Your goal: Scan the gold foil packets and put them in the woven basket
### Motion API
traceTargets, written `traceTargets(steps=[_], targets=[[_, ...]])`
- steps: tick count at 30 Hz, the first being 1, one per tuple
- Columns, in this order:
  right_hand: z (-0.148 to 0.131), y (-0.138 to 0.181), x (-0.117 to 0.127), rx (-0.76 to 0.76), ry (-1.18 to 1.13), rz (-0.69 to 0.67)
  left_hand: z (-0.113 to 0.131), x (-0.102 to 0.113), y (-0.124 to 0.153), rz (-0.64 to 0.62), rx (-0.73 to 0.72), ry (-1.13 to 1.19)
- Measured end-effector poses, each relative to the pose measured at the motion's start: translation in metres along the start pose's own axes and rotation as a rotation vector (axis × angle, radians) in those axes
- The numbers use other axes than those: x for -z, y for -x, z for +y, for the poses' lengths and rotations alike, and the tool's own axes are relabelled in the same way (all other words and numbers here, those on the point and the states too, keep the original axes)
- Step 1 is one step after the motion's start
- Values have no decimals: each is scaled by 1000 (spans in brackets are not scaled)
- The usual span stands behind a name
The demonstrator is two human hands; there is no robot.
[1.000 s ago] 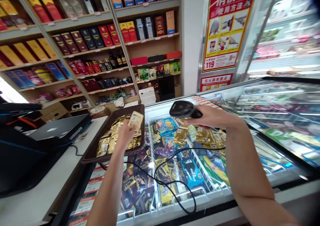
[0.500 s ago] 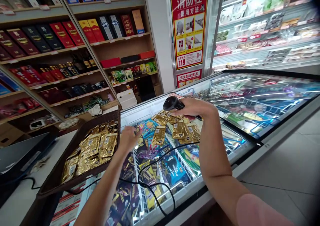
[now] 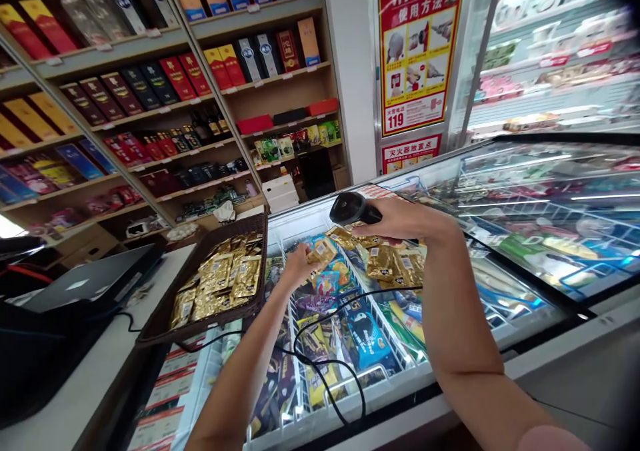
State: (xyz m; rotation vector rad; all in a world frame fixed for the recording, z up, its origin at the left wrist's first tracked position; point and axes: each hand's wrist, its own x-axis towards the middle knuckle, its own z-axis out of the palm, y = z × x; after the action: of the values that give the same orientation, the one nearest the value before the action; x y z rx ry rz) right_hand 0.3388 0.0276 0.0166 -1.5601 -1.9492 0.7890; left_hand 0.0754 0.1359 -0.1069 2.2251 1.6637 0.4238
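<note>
Between the fingers of my left hand [image 3: 299, 266] is a small gold foil packet [image 3: 323, 254], its printed label facing up. My right hand [image 3: 407, 219] is wrapped round a black handheld barcode scanner [image 3: 350, 208], whose head points left toward that packet. Below my right hand several more gold packets [image 3: 395, 264] lie in a loose pile on the freezer's glass top. To the left, a dark brown woven basket [image 3: 264, 264] holds many similar gold packets [image 3: 220, 279]. A black cable [image 3: 345, 302] loops across the glass beneath both arms.
The chest freezer [image 3: 505, 364] shows wire baskets of bagged ice creams [image 3: 367, 334] under its glass. A laptop [image 3: 95, 284] sits on the white counter at left. Shelves of boxed bottles [image 3: 150, 88] and a red fire-hydrant poster [image 3: 417, 51] stand behind; a lit chiller [image 3: 555, 71] is at right.
My left hand has taken hold of a gold packet and lifted it from the pile. The camera view has turned left, so the scene sits further right.
</note>
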Motion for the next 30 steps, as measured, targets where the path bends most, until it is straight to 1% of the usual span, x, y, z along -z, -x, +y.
traceTargets(steps=[3, 5, 7, 9, 12, 17, 22, 26, 30], targets=[[-14, -2, -11, 98, -48, -29, -21, 36, 7, 146, 5, 187], [-23, -5, -21, 156, -109, -65, -34, 56, 12, 233, -6, 280], [-32, -7, -30, 190, -175, -98, -43, 69, 17, 293, -27, 349], [-39, -9, -38, 205, -223, -111, -48, 78, 20, 313, -38, 369], [-45, -11, -46, 198, -230, -118, -48, 83, 23, 321, -37, 328], [-48, -13, -53, 204, -165, -109, -44, 85, 27, 343, -78, 314], [-49, -12, -54, 196, -125, -90, -43, 86, 28, 336, -76, 300], [-50, -11, -53, 196, -123, -105, -43, 86, 27, 330, -58, 286], [-50, -11, -54, 203, -134, -118, -42, 87, 29, 331, -74, 276]])
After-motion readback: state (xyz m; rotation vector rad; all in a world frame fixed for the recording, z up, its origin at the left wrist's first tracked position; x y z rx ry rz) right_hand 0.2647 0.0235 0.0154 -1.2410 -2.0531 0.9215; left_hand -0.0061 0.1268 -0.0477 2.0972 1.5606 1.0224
